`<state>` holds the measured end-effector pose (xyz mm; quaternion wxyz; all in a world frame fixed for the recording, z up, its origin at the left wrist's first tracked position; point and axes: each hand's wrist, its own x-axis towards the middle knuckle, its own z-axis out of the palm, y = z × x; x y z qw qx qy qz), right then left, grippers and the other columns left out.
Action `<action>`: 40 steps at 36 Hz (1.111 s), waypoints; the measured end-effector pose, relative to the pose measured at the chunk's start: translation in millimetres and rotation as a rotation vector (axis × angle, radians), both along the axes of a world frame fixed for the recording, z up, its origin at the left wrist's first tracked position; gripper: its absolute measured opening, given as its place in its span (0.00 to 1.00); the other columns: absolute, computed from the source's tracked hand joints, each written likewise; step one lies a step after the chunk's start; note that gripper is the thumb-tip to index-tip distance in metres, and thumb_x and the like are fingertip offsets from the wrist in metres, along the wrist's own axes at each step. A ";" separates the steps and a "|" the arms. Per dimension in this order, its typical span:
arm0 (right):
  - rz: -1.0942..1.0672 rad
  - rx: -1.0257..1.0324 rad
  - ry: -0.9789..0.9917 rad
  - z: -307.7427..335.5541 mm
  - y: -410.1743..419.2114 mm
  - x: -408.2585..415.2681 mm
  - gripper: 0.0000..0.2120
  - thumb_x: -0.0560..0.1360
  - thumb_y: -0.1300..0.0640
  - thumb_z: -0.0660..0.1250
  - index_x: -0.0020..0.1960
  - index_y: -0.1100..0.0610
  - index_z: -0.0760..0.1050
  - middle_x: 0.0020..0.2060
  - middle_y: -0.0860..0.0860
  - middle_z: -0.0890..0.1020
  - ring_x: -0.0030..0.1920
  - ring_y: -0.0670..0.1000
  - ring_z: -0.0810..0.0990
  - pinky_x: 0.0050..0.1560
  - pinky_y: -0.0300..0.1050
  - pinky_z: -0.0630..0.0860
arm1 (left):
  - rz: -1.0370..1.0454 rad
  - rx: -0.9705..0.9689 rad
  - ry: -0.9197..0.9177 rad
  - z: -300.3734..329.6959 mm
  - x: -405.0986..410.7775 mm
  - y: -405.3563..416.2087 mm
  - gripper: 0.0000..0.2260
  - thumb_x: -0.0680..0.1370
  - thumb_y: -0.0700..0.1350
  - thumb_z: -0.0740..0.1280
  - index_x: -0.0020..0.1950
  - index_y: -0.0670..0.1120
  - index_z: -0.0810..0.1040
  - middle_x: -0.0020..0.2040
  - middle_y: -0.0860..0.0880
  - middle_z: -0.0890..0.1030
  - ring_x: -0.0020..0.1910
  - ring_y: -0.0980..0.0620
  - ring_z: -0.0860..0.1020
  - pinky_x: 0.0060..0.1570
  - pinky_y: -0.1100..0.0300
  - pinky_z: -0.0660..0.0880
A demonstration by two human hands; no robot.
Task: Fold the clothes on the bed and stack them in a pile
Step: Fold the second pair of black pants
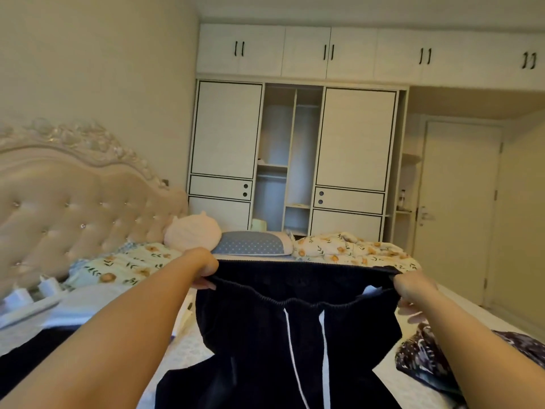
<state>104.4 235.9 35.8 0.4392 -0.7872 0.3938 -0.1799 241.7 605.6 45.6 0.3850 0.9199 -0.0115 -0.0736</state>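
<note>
Above the bed [188,346], left hand [205,268] and right hand [411,286] fingers curled tight, gripping dark trousers [295,335] by the waistband

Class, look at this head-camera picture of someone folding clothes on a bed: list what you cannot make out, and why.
- Dark trousers: the legs run off the bottom edge, so their length is unknown.
- Left hand and right hand: fingertips tucked into the waistband.
- Patterned garment: cut by the right forearm and the frame edge; its type is unclear.
- Small items on the shelf by the door: too small to identify.
</note>
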 end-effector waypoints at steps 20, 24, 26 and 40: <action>0.467 0.144 -0.528 41.4 11.0 -19.2 0.21 0.76 0.67 0.51 0.53 0.48 0.78 0.25 0.52 0.68 0.27 0.48 0.64 0.23 0.38 0.62 | -0.326 -0.543 -0.332 16.7 -5.3 39.7 0.11 0.76 0.40 0.69 0.56 0.35 0.80 0.57 0.37 0.80 0.59 0.44 0.78 0.62 0.57 0.71; 0.511 0.150 -0.614 54.0 12.4 -19.7 0.11 0.77 0.66 0.55 0.50 0.60 0.76 0.27 0.54 0.70 0.30 0.49 0.68 0.33 0.42 0.68 | -0.340 -0.439 -0.514 25.9 -3.4 45.8 0.17 0.69 0.51 0.76 0.52 0.41 0.83 0.54 0.41 0.82 0.57 0.44 0.78 0.64 0.47 0.70; 0.572 0.147 -0.536 60.8 12.1 -24.8 0.09 0.78 0.65 0.57 0.50 0.61 0.75 0.32 0.56 0.78 0.36 0.51 0.76 0.41 0.44 0.73 | -0.338 -0.315 -0.588 30.5 -3.2 48.9 0.26 0.59 0.60 0.79 0.49 0.46 0.83 0.52 0.47 0.83 0.55 0.49 0.79 0.62 0.50 0.71; 0.191 -1.284 -0.153 34.3 26.8 -7.6 0.15 0.72 0.43 0.68 0.45 0.45 0.62 0.37 0.46 0.69 0.36 0.49 0.66 0.36 0.45 0.70 | -0.103 0.285 -0.993 15.3 33.2 41.5 0.14 0.76 0.64 0.60 0.48 0.57 0.79 0.47 0.55 0.78 0.53 0.49 0.72 0.53 0.50 0.70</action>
